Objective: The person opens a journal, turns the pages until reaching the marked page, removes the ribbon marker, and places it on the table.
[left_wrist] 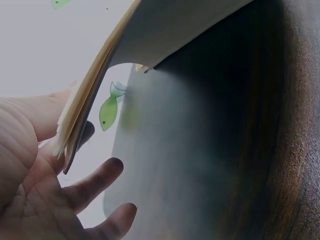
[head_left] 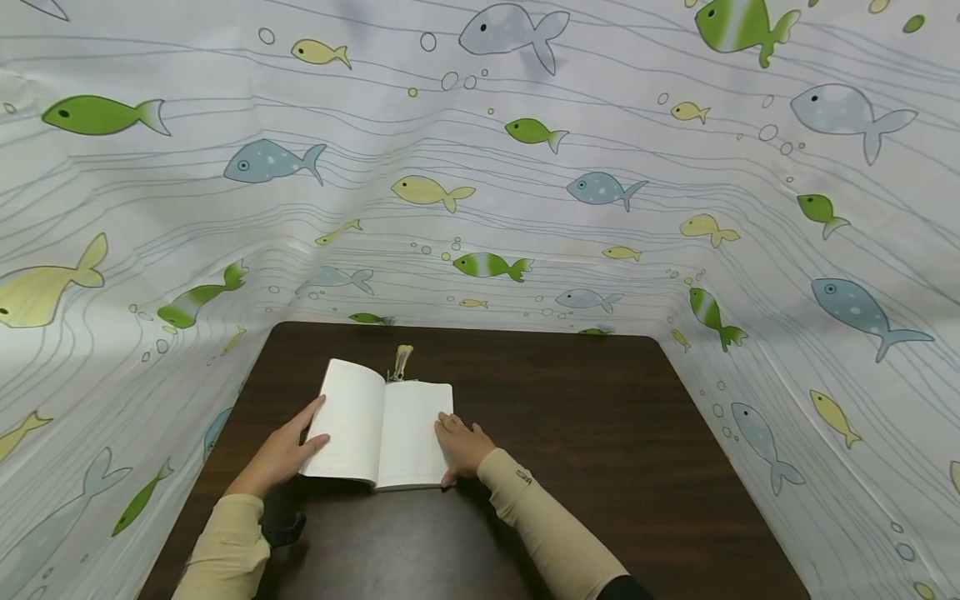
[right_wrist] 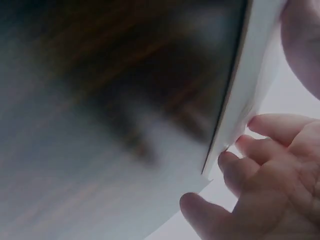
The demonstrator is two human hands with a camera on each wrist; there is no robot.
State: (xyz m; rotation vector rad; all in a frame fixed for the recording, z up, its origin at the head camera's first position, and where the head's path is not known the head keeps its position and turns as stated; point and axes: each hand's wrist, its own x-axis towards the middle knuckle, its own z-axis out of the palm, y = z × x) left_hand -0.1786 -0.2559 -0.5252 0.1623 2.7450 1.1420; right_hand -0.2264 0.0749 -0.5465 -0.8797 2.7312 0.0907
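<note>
An open notebook (head_left: 415, 437) with faintly lined white pages lies on the dark table, a yellowish tag or ribbon (head_left: 402, 360) poking out above its spine. My left hand (head_left: 279, 454) holds the left half, which is tilted up off the table. Its thumb is over the page, and in the left wrist view the cover and page edges (left_wrist: 85, 107) run between thumb and fingers, two fingers spread free below. At the right edge, my right hand (head_left: 463, 447) rests with fingertips against the page block (right_wrist: 240, 95) and thumb by the near corner.
The dark wood-grain table (head_left: 570, 400) stretches off to the right. A white curtain (head_left: 480, 225) printed with fish stands around its back and sides. A dark wrist device (head_left: 285, 529) sits at the left sleeve (head_left: 223, 546).
</note>
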